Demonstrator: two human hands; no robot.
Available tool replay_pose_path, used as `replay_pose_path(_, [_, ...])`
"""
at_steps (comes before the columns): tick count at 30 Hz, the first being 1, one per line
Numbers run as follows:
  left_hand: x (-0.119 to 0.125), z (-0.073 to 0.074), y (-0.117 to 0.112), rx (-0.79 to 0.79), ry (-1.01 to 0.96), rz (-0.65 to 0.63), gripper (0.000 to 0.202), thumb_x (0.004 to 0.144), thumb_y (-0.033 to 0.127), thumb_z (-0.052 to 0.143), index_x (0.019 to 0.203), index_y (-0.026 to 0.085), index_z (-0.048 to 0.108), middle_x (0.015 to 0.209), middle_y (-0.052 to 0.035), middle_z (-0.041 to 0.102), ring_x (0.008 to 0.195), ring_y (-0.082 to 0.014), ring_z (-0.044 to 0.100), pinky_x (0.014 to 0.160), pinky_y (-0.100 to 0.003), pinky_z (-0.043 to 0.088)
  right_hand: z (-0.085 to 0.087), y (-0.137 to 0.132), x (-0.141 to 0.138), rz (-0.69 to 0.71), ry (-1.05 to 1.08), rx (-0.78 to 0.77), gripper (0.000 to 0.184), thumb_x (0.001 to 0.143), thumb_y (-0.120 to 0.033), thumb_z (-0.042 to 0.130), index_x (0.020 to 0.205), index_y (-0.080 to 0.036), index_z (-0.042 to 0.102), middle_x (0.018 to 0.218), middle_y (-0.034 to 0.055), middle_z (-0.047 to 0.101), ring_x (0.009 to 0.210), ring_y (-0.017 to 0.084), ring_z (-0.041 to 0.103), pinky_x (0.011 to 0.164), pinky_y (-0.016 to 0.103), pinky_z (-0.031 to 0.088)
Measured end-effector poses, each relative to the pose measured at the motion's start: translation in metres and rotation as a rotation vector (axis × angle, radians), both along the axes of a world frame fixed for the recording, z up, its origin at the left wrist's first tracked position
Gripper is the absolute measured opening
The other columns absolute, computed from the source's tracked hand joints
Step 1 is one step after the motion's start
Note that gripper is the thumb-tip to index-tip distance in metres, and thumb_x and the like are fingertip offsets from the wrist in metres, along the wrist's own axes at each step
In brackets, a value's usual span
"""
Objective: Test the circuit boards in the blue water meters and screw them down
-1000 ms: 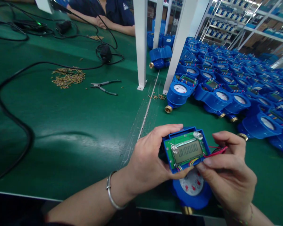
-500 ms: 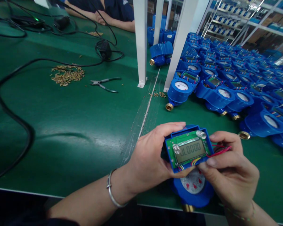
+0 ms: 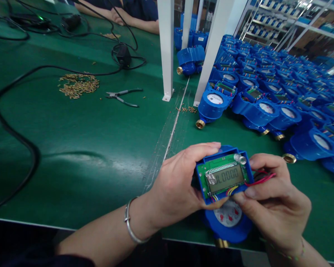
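A blue water meter (image 3: 228, 226) with a round dial and a brass end is at the table's front edge. Its box holds a green circuit board (image 3: 219, 165) with a lit-up digit display (image 3: 226, 178) and two clear plastic pieces on it. My left hand (image 3: 180, 178) is wrapped round the left side of the box, thumb below and fingers above. At the box's right side, my right hand (image 3: 278, 196) is closed, its fingers pinching red wires (image 3: 263, 178) and its thumb near the box's lower edge. Yellow and white wires show along that edge.
Many blue water meters (image 3: 267, 107) crowd the right side. White posts (image 3: 167, 52) stand at the back. Cutting pliers (image 3: 122, 97), a heap of brass screws (image 3: 79, 85) and a black cable (image 3: 30, 144) lie on the left. Another person's hands (image 3: 118, 15) rest at the far edge.
Very little differs. The box in my left hand has tilted slightly, and my right hand has shifted a little to the right with the red wires.
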State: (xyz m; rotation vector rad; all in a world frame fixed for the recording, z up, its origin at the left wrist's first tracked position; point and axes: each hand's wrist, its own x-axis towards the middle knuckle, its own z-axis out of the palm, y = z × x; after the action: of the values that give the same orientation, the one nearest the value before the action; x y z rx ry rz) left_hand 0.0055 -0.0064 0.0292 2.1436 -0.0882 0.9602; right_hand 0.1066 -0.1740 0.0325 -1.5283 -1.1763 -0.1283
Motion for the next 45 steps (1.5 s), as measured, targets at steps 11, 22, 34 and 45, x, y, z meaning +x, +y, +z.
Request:
replay_pose_path(11, [-0.0007,-0.0024,-0.0034,-0.033,0.014,0.021,0.071,0.061,0.035,0.086,0.118,0.016,0.048,0.12,-0.012,0.066,0.108,-0.0206,0.066,0.1,-0.031,0.054,0.0021,-0.003,-0.0031,0.019,0.054,-0.046,0.023,0.069,-0.007,0.079,0.075,-0.019,0.061,0.112,0.0033,0.05,0.104,0.011,0.051,0.074,0.022,0.044])
replay_pose_path(22, [-0.0006,-0.0022,-0.0006,0.033,-0.023,-0.03,0.066,0.067,0.036,0.084,0.118,0.012,0.049,0.122,-0.0152,0.065,0.113,-0.0206,0.063,0.103,-0.031,0.052,0.0029,-0.0019,-0.0046,0.034,0.133,-0.06,0.027,0.069,-0.01,0.08,0.07,-0.019,0.055,0.108,0.0022,0.049,0.097,0.01,0.049,0.069,0.02,0.043])
replay_pose_path(34, [0.0021,-0.0033,-0.0011,-0.002,-0.032,-0.028,0.067,0.065,0.036,0.085,0.116,0.01,0.05,0.12,-0.0158,0.065,0.111,-0.0212,0.065,0.103,-0.03,0.052,0.0022,-0.0034,-0.0033,0.16,0.349,-0.09,0.026,0.076,-0.011,0.073,0.075,-0.02,0.049,0.101,0.0012,0.044,0.09,0.011,0.046,0.07,0.019,0.046])
replay_pose_path(45, [0.0005,-0.0035,-0.0021,-0.014,0.001,-0.001,0.07,0.063,0.037,0.085,0.117,0.013,0.049,0.12,-0.0134,0.065,0.109,-0.0196,0.066,0.101,-0.031,0.053,0.0031,-0.0031,-0.0042,0.149,0.413,-0.096,0.024,0.077,-0.008,0.07,0.074,-0.02,0.05,0.103,0.0009,0.043,0.092,0.011,0.046,0.073,0.018,0.048])
